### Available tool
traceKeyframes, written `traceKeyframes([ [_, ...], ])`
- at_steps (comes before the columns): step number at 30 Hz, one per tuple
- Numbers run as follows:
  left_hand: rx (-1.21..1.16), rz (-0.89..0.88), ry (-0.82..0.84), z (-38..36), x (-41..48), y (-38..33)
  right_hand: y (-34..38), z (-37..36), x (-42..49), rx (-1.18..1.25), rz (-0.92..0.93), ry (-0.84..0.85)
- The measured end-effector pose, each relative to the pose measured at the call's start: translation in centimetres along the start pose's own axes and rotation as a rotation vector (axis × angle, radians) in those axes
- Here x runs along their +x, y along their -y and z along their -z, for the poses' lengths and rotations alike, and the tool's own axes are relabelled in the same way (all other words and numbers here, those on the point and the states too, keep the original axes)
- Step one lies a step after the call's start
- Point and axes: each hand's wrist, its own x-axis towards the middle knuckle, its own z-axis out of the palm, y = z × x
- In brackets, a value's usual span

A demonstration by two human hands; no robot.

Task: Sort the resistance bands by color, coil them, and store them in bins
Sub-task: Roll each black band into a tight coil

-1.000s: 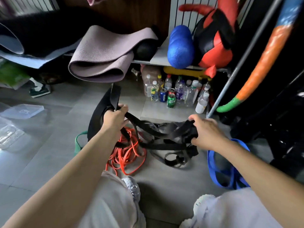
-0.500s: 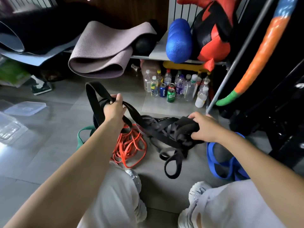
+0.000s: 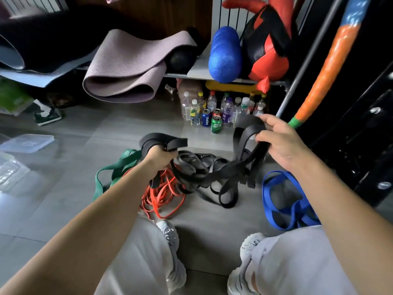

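Dim, cool light glares off the grey floor (image 3: 38, 188) at left, edges bend fisheye-wide, right side sinks into shadow

mauve mat (image 3: 127, 67) | blue roller (image 3: 225, 54) | bottles, cans (image 3: 214, 112) | clear lid (image 3: 27, 142)

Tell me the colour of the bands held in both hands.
Black bands, clearest in the head view.

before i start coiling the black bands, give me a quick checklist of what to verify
1. Left hand gripping the black rubber resistance bands: ok.
2. Right hand holding their looped ends: ok.
3. Black bands untangled: not ok, strands cross between the hands.
4. Clear of the orange thin bands: not ok, they overlap.
5. Blue flat band and green flat band apart: ok.
6. Bin for them: cannot tell.
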Motion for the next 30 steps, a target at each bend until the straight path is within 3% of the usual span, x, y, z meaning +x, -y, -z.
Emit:
traceKeyframes([
  [2, 0.076, 0.016, 0.094, -0.8, -0.6, 0.1, 0.8, -0.3, 0.1, 0.097, 0.037, -0.017],
  [5, 0.191, 0.147, 0.366, -2.7, -1.9, 0.6, 1.5, -0.9, 0.2, 0.173, 0.074, -0.021],
  [9, 0.624, 0.177, 0.626, -4.6, -2.9, 1.1, 2.6, -2.1, 0.1, 0.229, 0.115, -0.013],
  [11, 0.862, 0.075, 0.607, -5.4, -3.3, 0.6, 3.2, -2.4, 0.1, 0.231, 0.145, -0.002],
  [12, 0.824, 0.005, 0.559, -5.9, -3.3, 0.3, 3.3, -2.5, 0.1, 0.229, 0.151, 0.005],
  [16, 0.161, -0.334, 0.401, -6.9, -3.8, -2.0, 3.2, -3.4, -0.1, 0.120, 0.175, 0.060],
  [18, 0.099, -0.441, 0.355, -7.5, -4.2, -2.8, 2.9, -3.6, -0.3, 0.063, 0.198, 0.074],
  [22, -0.206, -0.405, 0.150, -7.6, -4.5, -4.0, 2.8, -1.7, -0.1, -0.192, 0.222, -0.032],
  [25, -0.316, -0.438, 0.042, -6.0, -4.3, -5.4, 1.7, 0.7, 0.1, -0.515, 0.050, -0.112],
  [28, -0.394, -0.525, 0.033, -4.2, -4.7, -7.6, 0.2, 1.4, 0.1, -0.847, -0.164, -0.062],
  [30, -0.351, -0.619, 0.051, -3.0, -5.4, -9.8, -0.2, 0.9, 0.0, -0.967, -0.197, -0.021],
])
